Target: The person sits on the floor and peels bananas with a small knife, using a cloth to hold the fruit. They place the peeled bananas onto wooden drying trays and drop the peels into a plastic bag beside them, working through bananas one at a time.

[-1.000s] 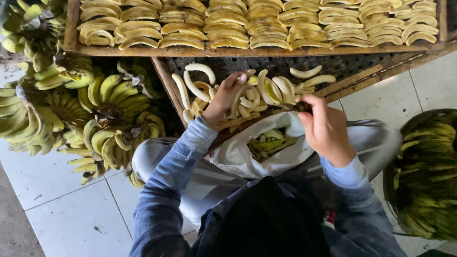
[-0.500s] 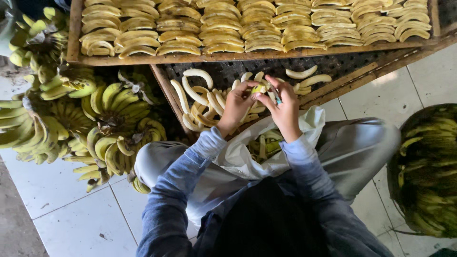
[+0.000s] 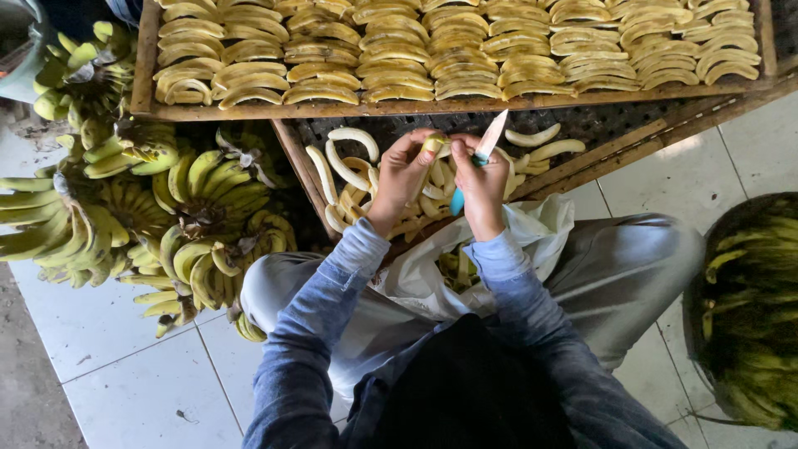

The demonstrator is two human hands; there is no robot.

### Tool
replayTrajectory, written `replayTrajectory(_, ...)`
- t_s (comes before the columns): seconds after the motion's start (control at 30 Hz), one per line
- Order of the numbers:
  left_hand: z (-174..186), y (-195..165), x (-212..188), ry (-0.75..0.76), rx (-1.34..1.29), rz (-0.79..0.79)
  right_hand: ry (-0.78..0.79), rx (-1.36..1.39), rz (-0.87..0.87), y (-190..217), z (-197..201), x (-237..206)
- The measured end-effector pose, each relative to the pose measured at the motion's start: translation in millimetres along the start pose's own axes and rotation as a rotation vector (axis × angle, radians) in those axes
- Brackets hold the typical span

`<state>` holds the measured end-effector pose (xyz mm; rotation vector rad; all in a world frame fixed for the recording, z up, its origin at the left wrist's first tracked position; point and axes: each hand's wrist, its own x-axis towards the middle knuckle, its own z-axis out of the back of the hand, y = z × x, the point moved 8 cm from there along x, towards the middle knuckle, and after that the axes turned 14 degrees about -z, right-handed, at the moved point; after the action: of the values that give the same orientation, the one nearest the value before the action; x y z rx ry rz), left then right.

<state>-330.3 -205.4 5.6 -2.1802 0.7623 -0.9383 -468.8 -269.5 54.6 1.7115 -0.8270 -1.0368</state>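
Teal-handled knife [image 3: 478, 158], blade up-right.

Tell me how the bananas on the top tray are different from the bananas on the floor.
The bananas on the top tray are peeled, pale yellow and laid in neat rows. The bananas on the floor have green-yellow skins on and sit piled in bunches. The tray ones lie singly; the floor ones are joined at stems. Both are curved bananas.

Lying in neat rows on the upper wooden tray [image 3: 150, 79]: peeled banana halves [image 3: 465, 41]. Piling up on the left: green banana bunches [image 3: 199, 208]. Resting at right: dark basket of green bananas [image 3: 748, 308]. Spreading underneath: pale tiled floor [image 3: 141, 382].
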Motion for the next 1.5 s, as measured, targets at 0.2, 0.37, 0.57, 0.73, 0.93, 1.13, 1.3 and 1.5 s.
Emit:
replayTrajectory(0.2, 36, -10, 22, -0.329, -0.449, 0.046, 0.122, 0.188, -0.176, -12, 24, -14)
replayTrajectory(0.37, 92, 1, 20, -0.577, -0.337, 0.115, 0.153, -0.282, -0.18, -11, 77, -72)
replayTrajectory(0.57, 82, 33, -17, -0.49, -0.045, 0.278, 0.399, -1.107, 0.188, -16, 84, -80)
replayTrajectory(0.73, 16, 29, -34, -0.261, -0.034, 0.297, 0.003, -0.807, 0.201, -2, 54, -48)
replayTrajectory(0.93, -12, 14, -36, -0.23, -0.218, 0.384, -0.023, -0.556, 0.348, 2, -4, -27)
replayTrajectory(1.13, 0, 13, -31, -0.327, -0.397, 0.386, -0.159, -0.535, 0.266, -28, -3, -14)
replayTrajectory(1.3, -12, -19, -20, -0.188, -0.153, 0.243, -0.087, -0.43, 0.4, -4, -21, -24)
replayTrajectory(1.5, -30, -94, 9, 0.15, 0.809, -0.268, 0.032, -0.489, 0.566, 64, -47, -46)
